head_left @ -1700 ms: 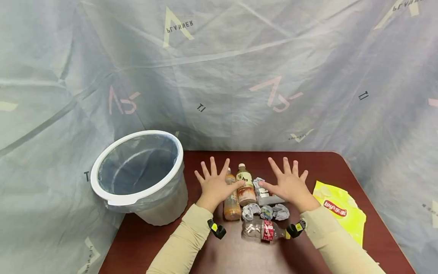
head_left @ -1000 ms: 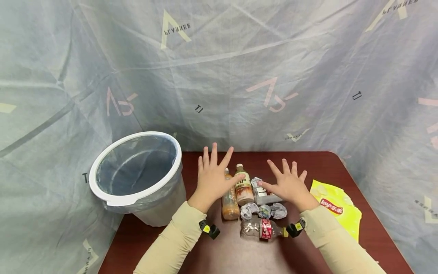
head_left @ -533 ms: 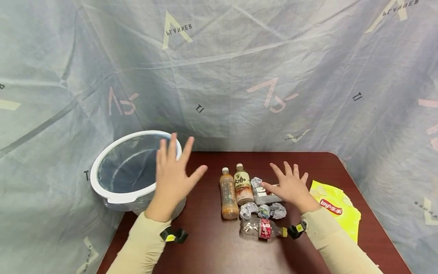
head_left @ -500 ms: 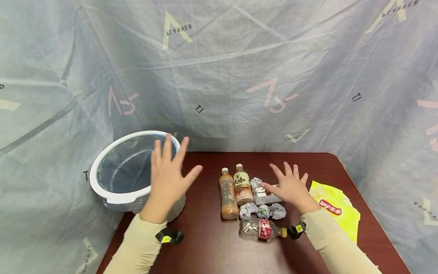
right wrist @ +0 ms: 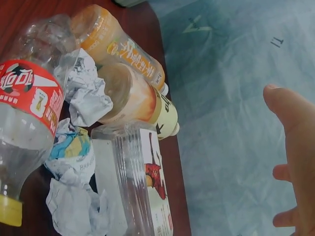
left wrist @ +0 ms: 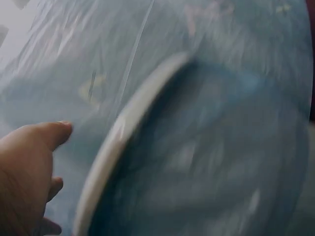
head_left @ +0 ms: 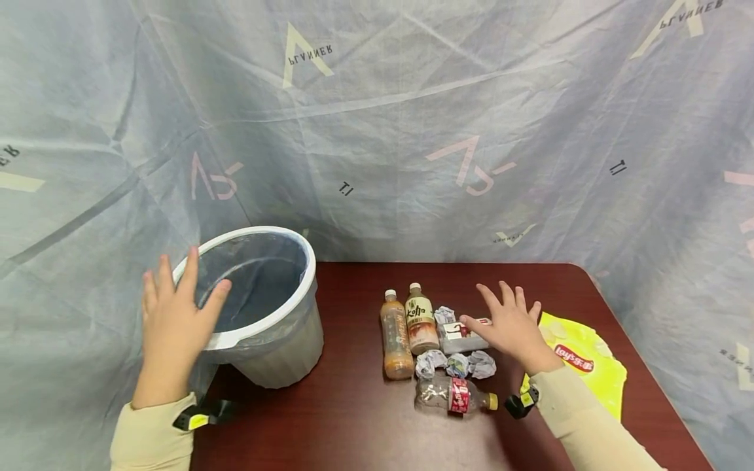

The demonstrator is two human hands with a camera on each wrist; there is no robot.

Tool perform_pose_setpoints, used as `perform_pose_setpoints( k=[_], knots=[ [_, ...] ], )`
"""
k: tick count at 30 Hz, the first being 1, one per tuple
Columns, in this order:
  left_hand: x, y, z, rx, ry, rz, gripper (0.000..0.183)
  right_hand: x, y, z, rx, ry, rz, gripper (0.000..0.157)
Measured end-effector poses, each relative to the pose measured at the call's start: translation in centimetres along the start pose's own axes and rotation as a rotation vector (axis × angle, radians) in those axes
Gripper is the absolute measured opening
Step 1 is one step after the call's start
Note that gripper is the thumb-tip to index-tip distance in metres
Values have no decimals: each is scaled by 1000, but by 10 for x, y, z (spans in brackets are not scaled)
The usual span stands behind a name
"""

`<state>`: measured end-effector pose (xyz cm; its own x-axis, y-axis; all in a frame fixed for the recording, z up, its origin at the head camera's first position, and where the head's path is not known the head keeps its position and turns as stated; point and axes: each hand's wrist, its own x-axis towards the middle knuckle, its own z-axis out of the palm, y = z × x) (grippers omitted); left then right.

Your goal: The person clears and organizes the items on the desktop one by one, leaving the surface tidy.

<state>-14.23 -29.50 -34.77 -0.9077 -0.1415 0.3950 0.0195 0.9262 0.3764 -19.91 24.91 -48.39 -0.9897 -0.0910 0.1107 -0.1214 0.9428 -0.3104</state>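
My left hand (head_left: 175, 327) is spread in front of the left side of a lined trash bin (head_left: 283, 353), hiding part of its white rim. In the left wrist view the rim (left wrist: 118, 132) lies just right of the thumb, apart from it. With fingers spread and nothing in them, my right hand (head_left: 514, 330) hovers between a clear plastic package (head_left: 462, 337) and a yellow Lay's chip bag (head_left: 601, 373). Left of that package lie an orange-labelled bottle (head_left: 397, 337) and a Koho bottle (head_left: 421, 320). Crumpled papers (head_left: 432, 362) and a red-labelled, yellow-capped bottle (head_left: 453, 396) lie nearer.
The dark red table (head_left: 353, 425) carries all these things, with the bin at its left edge. A grey printed sheet (head_left: 377, 131) hangs behind and at both sides. Another paper ball (head_left: 444, 315) sits behind the plastic package.
My left hand has swept left from over the bottles, across the front of the bin to its left side. The right hand has shifted slightly right. The items on the table have stayed put.
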Motion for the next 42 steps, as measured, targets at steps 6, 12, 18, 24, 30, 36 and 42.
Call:
perform_pose_setpoints(
  k=[6,12,18,24,30,36,42],
  knots=[
    [4,-39,0,-13,-183,-94,81,-5,7,-1,19,6,3,94],
    [6,-52,5,-81,-318,-117,84,-11,15,0,30,37,-3,91],
    [9,-52,6,-43,-365,-101,89,-16,21,0,48,43,-1,88],
    [15,-42,11,-22,-387,-84,90,-19,29,0,83,43,15,83],
    [22,-28,20,-31,-405,-58,91,-25,39,1,70,25,32,88],
    [26,-16,29,-29,-415,-45,91,-32,49,-4,87,34,43,87],
    [27,-3,36,-37,-415,-29,91,-37,65,-8,89,53,69,87]
  ],
)
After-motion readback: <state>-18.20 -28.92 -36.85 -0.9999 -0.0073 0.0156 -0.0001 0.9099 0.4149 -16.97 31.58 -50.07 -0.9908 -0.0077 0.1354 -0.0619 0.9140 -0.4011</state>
